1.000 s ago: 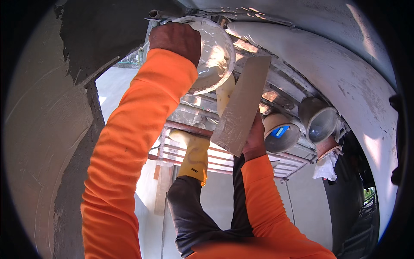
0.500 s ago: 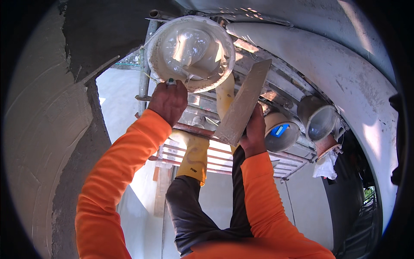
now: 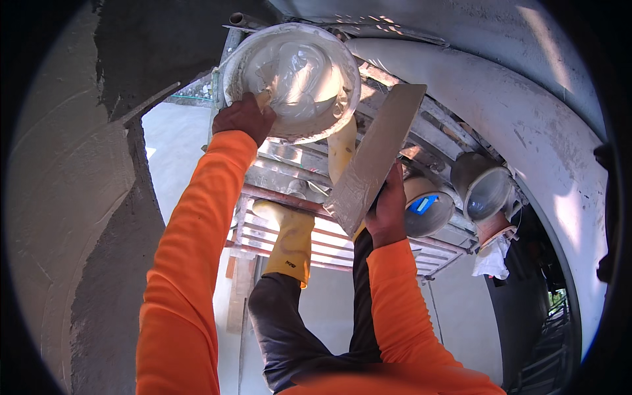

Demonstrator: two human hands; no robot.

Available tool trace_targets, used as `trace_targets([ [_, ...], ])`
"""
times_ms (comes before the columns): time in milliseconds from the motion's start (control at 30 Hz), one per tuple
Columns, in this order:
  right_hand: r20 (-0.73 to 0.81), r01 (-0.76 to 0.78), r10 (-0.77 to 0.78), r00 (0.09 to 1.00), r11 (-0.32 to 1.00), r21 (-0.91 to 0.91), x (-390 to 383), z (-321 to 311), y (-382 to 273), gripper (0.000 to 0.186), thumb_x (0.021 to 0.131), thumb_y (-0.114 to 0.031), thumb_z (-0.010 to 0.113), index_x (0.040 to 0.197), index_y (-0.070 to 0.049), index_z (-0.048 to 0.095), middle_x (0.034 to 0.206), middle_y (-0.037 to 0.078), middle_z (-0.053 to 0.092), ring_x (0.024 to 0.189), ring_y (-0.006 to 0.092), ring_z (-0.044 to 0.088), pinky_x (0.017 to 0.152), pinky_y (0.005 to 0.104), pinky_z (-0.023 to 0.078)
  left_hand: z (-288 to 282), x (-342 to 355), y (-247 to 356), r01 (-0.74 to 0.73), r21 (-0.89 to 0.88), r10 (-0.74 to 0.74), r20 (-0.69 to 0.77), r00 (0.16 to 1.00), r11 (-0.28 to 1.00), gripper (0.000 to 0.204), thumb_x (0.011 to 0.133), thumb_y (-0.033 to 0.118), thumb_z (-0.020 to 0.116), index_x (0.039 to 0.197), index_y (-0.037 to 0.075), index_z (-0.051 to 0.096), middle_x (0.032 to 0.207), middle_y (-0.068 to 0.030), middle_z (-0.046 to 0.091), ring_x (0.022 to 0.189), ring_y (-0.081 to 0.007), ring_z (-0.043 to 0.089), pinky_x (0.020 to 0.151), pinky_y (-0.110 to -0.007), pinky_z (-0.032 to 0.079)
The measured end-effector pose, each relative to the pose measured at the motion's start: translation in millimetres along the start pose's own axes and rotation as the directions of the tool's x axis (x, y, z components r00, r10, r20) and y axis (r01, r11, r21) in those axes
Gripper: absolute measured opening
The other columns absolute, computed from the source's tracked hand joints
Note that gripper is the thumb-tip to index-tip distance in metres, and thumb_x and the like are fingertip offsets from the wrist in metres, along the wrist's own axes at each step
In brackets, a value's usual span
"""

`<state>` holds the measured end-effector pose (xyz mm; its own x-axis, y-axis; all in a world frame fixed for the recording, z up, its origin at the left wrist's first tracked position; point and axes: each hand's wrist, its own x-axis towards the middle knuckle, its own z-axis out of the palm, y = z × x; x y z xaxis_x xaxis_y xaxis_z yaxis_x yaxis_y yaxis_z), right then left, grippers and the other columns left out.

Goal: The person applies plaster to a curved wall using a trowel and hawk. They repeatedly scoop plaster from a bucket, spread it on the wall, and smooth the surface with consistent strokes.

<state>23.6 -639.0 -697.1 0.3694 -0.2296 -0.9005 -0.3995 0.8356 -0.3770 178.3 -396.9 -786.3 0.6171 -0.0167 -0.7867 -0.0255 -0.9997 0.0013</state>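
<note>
My left hand is closed on a small tool, partly hidden by the fingers, at the near left rim of a large round bucket of wet, pale mix at upper centre. My right hand, right of centre, grips a long rectangular flat plate, tilted, with wet mix smeared over its lower part. The plate lies just below and right of the bucket, apart from my left hand. Orange sleeves cover both forearms.
Slatted scaffold planks carry my yellow boots and two containers at right, one holding a blue object. A white cloth hangs there. A partly plastered wall rises left; a curved pale surface borders the right.
My left hand dropped from high over the bucket to its near rim, then rose slightly leftward into the rim with the tool. The flat plate in my right hand shifted slightly.
</note>
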Motion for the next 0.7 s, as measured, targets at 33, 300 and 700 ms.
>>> trace_targets([
  [33, -0.014, 0.001, -0.001, 1.0, 1.0, 0.008, 0, -1, -1, 0.024, 0.111, -0.031, 0.051, 0.125, -0.012, 0.055, 0.112, 0.005, 0.067, 0.103, 0.0202, 0.067, 0.089, 0.0385, 0.057, 2, 7, 2, -0.022, 0.007, 0.022, 0.031, 0.999, 1.0, 0.057, 0.098, 0.054, 0.055, 0.13, 0.006, 0.058, 0.121, -0.0201, 0.072, 0.115, -0.0371, 0.07, 0.102, -0.048, 0.053],
  [300, -0.014, -0.083, 0.083, 0.996, 0.996, 0.029, 8, -15, -5, 0.035, 0.111, -0.037, 0.047, 0.132, -0.012, 0.056, 0.12, 0.008, 0.066, 0.108, 0.0233, 0.067, 0.096, 0.0407, 0.055, 13, 38, -8, -0.247, -0.03, 0.248, 0.011, 0.969, 0.968, 0.056, 0.095, 0.058, 0.064, 0.133, 0.017, 0.065, 0.109, -0.0152, 0.077, 0.109, -0.0361, 0.071, 0.099, -0.047, 0.054],
  [700, 0.071, -0.073, 0.076, 0.995, 0.996, -0.049, 35, -25, -1, 0.045, 0.109, -0.038, 0.047, 0.139, -0.005, 0.059, 0.123, 0.009, 0.069, 0.111, 0.026, 0.069, 0.097, 0.0398, 0.057, 28, 0, -75, -0.358, -0.591, 0.395, -0.071, 0.916, 0.723, 0.047, 0.085, 0.053, 0.08, 0.104, 0.011, 0.069, 0.082, -0.0116, 0.074, 0.077, -0.0294, 0.073, 0.075, -0.042, 0.056],
])
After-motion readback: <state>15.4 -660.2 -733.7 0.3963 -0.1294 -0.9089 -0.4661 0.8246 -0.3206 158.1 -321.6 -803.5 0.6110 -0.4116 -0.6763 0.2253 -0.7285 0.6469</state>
